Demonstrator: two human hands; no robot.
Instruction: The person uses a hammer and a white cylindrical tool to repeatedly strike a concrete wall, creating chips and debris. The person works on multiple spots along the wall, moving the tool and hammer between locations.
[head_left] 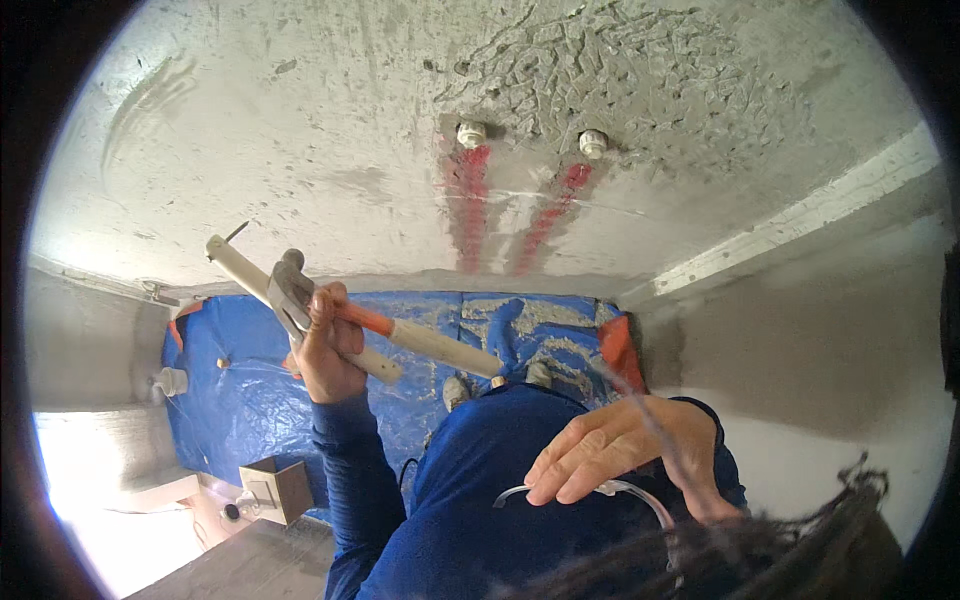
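Note:
My left hand [330, 345] is closed round a claw hammer [440, 345] and a cream-coloured stick [240, 270] together. The hammer's grey head sits beside my fingers, and its orange and cream handle slants down to the right. A dark nail [237, 231] juts from the stick's upper end, pointing up to the right. In front of my chest, my right hand [630, 450] has its fingers bent over a clear curved piece [640, 492] that looks like the frame of glasses. The thumb's grip on it is hidden.
Ahead is a grey wall [300, 180] with two white pipe fittings [592, 144], red stripes below them and a roughly chipped patch [640, 85]. Debris-strewn blue sheeting [250, 370] covers the floor. A box [275, 488] stands at lower left; strands of hair [800, 550] block the lower right.

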